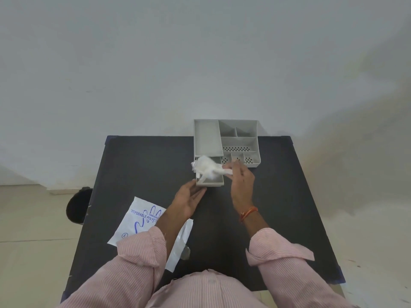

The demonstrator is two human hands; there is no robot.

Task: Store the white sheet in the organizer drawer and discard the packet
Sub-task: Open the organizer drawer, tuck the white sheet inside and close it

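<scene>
A dark table (pixel 278 196) with blue-taped corners is standing against a plain pale grey-white wall (pixel 155 63), which is filling the upper half of the view. Beige floor tiles (pixel 26 218) are showing on either side, and a round black object (pixel 77 205) is sitting by the table's left edge.

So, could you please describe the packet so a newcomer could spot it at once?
On the black table, look at the near left corner, under the left forearm. The packet lies flat there, white, the only thing with blue printed lettering.

Pink striped sleeves (pixel 278 263); orange wristband (pixel 248 213), perhaps thread.
</scene>
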